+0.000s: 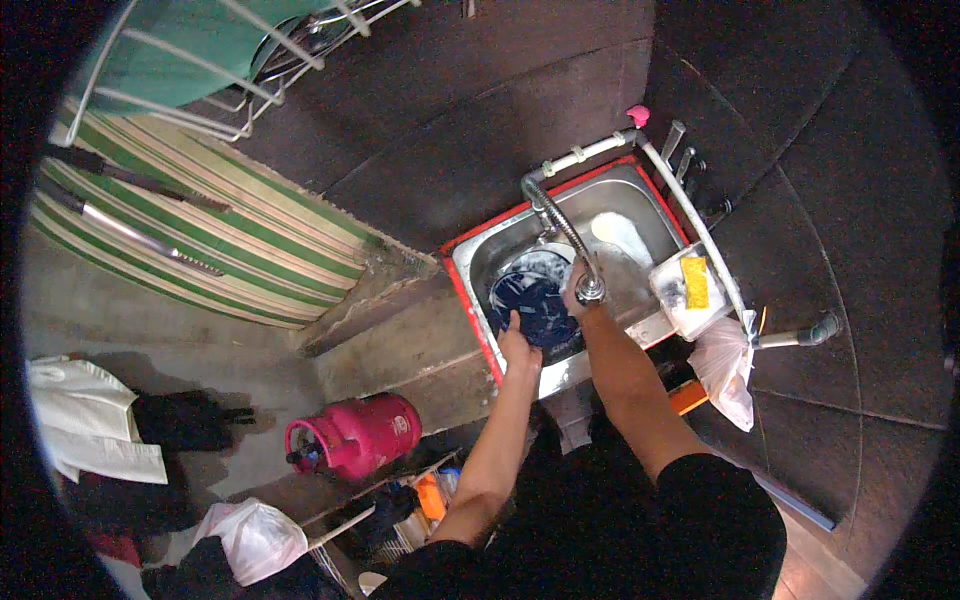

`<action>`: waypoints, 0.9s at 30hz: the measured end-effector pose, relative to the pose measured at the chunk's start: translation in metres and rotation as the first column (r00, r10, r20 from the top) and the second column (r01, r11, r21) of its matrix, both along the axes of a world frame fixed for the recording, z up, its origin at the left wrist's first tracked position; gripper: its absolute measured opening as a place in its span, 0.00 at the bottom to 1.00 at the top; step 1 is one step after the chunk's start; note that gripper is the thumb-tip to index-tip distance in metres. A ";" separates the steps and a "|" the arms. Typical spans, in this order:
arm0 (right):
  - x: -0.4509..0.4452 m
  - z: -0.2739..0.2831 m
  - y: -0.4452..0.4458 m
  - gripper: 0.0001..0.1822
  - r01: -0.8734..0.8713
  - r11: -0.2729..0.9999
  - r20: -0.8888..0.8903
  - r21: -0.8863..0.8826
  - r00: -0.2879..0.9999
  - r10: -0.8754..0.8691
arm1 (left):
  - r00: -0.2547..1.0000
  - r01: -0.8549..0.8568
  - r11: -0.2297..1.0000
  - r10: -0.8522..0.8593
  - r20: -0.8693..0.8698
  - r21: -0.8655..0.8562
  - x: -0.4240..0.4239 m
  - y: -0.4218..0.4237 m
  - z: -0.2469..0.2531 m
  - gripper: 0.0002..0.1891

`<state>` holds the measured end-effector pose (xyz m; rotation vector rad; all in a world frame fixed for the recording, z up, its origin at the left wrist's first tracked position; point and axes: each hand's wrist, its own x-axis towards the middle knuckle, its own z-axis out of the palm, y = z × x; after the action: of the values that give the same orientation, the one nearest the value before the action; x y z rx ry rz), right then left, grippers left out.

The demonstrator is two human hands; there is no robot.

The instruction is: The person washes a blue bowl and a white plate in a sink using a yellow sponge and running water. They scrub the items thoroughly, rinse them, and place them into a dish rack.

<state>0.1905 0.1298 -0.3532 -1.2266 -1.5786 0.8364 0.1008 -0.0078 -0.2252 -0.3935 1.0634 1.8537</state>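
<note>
A dark blue plate (531,307) with soapy streaks is tilted inside the stainless steel sink (469,281). My left hand (519,346) grips its near rim, thumb on top. My right hand (576,291) is at the plate's right edge, its fingers partly hidden behind the faucet's spout head (590,288); whether it holds anything is unclear. The flexible metal faucet neck (559,215) arches over the basin. Beyond the blue plate shows a pale, foamy round dish (544,257), partly covered. A whitish oval patch (621,234) lies at the basin's far right.
A yellow sponge (696,283) rests on a clear plastic container (664,289) at the sink's right corner. Beside it hangs a plastic bag (724,364). White pipe (690,199) borders the sink. Leftward are a pink gas cylinder (367,435), knives (135,231) on a striped surface, and a wire rack (187,64).
</note>
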 end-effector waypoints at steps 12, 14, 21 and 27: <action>0.064 0.226 -0.048 0.31 -0.244 0.951 -0.261 -0.192 0.946 0.190 | 0.949 0.075 0.989 -0.110 0.295 0.127 0.039 0.058 -0.090 0.16; 0.063 0.234 -0.047 0.27 -0.324 0.932 0.135 -0.160 0.929 0.346 | 0.934 0.081 0.992 -0.109 0.339 0.094 0.047 0.077 -0.119 0.16; 0.088 0.244 -0.014 0.22 -0.209 0.966 0.460 -0.149 0.851 0.255 | 0.914 0.050 0.984 -0.115 0.389 0.173 0.046 0.084 -0.094 0.15; 0.080 0.262 -0.026 0.19 -0.255 0.872 0.287 -0.417 0.873 0.393 | 0.888 -0.008 0.971 -0.104 0.449 0.239 0.048 0.086 -0.099 0.13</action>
<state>0.2705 0.1042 -0.0917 -1.4613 -2.0397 1.2227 0.1490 0.0780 -0.3237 -0.6213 0.5193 1.6995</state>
